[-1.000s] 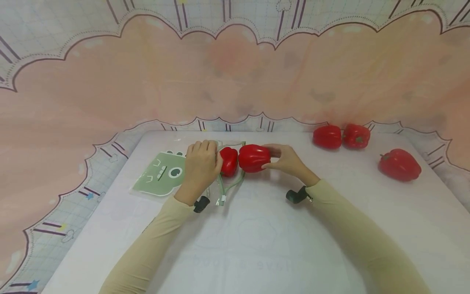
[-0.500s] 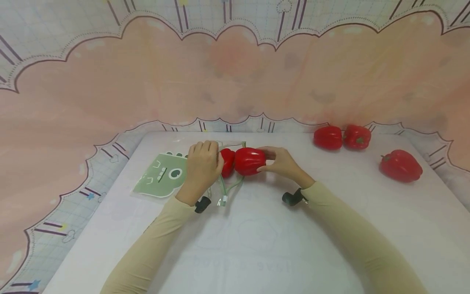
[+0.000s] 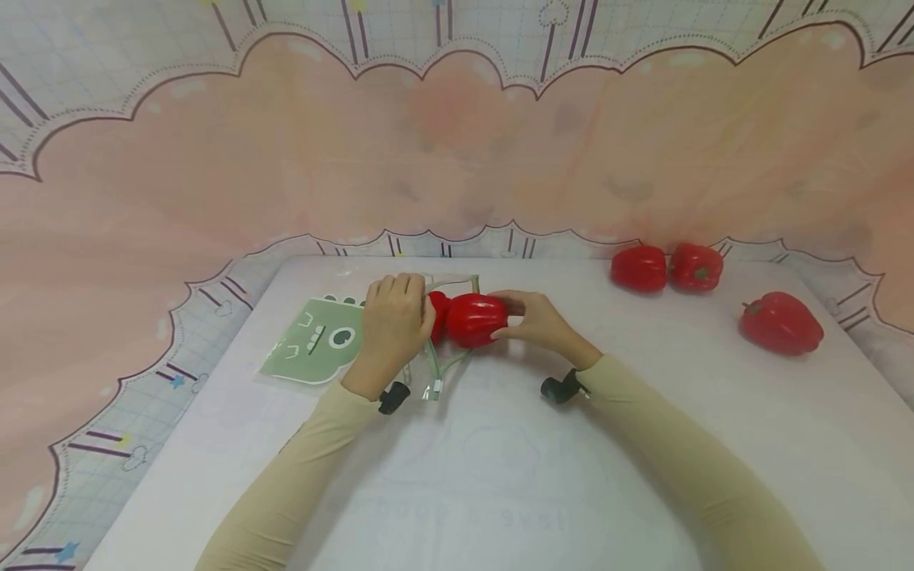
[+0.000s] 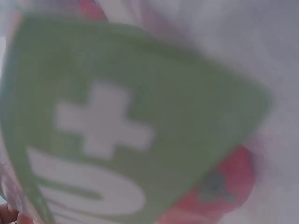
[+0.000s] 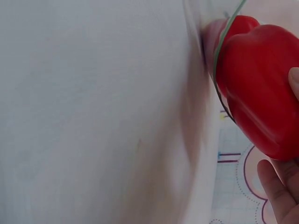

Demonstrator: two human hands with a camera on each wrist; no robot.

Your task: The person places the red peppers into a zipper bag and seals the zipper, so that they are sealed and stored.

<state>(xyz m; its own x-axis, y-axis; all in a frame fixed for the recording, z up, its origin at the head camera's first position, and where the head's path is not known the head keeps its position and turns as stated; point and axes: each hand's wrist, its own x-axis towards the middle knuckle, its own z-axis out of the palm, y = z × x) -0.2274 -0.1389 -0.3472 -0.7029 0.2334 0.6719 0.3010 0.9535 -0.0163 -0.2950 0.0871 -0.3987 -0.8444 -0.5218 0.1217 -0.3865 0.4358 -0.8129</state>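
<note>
In the head view, my left hand grips a clear plastic zip bag with a green monster print, near its mouth. My right hand holds a red bell pepper between thumb and fingers, right at the bag's mouth. Another red pepper sits just inside, partly hidden by the left hand. Up close in the right wrist view, the bag's green rim crosses beside the held pepper. The left wrist view is filled by the bag's green print, with red showing past its lower edge.
Two red peppers lie side by side at the back right of the white table. A third pepper rests nearer the right edge. A patterned cloth hangs behind the table.
My right hand has moved left and slightly toward me, bringing its pepper to the bag's mouth. It now covers more of the pepper inside. My left hand has stayed nearly still.
</note>
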